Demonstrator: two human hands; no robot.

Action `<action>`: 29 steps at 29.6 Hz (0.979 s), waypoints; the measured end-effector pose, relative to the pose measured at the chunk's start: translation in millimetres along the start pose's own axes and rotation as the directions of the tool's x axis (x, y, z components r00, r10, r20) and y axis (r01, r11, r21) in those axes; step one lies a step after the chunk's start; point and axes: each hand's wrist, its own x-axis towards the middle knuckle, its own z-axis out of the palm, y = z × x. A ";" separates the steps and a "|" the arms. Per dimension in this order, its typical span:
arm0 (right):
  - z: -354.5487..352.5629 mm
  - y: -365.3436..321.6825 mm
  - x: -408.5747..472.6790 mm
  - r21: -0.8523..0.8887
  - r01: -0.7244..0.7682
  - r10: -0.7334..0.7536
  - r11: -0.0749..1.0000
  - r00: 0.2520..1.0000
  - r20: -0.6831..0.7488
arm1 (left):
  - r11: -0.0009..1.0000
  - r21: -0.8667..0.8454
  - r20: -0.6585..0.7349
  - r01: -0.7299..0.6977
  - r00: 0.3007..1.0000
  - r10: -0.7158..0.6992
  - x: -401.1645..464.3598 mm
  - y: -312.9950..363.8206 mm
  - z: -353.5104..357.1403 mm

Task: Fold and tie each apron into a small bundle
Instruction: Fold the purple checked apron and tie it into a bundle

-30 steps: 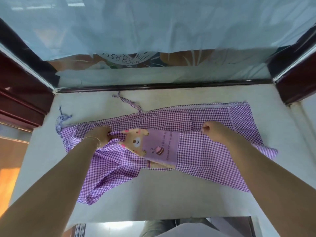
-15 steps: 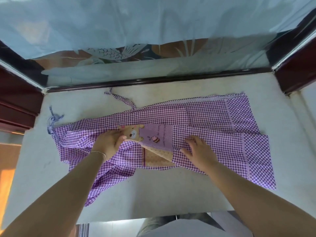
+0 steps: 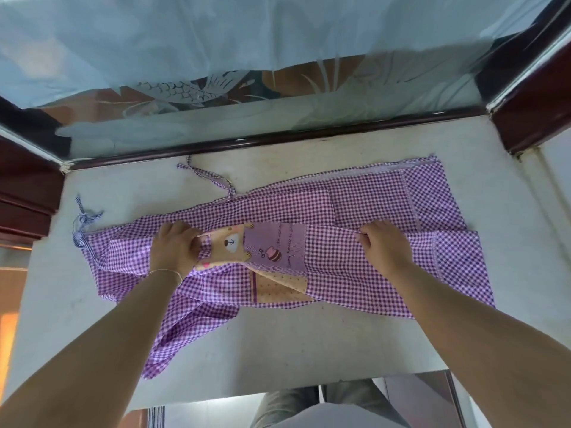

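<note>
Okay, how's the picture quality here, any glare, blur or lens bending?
Head view: soft, even light; the apron checks and both hands stay sharp; faint reflections on the glass panel behind; straight table edges bow from the wide-angle lens; a bright orange patch at far left.

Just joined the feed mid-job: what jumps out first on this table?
A purple checked apron lies spread across the middle of the pale table, with a bear patch at its centre. The left hand grips the cloth beside the bear, and the right hand pinches a fold further right. A tie string trails toward the far edge.
</note>
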 end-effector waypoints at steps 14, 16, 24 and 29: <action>-52.0 -0.2 77.4 0.014 0.118 -0.113 0.993 0.975 -0.193 | 0.977 -0.054 0.076 0.209 0.976 -0.204 54.3 1.0 -14.3; -55.2 -2.6 93.8 -0.020 0.083 -0.085 0.996 0.991 -0.103 | 0.977 0.074 0.092 0.199 0.974 -0.206 65.2 1.6 -12.7; -54.3 1.8 138.4 -0.045 0.165 -0.138 0.985 0.922 0.361 | 0.935 0.069 0.288 0.347 0.891 -0.352 87.9 8.0 -0.7; -49.0 4.7 163.4 -0.022 0.115 -0.106 0.993 0.964 0.245 | 0.946 0.017 0.256 0.324 0.913 -0.317 95.9 -0.6 11.3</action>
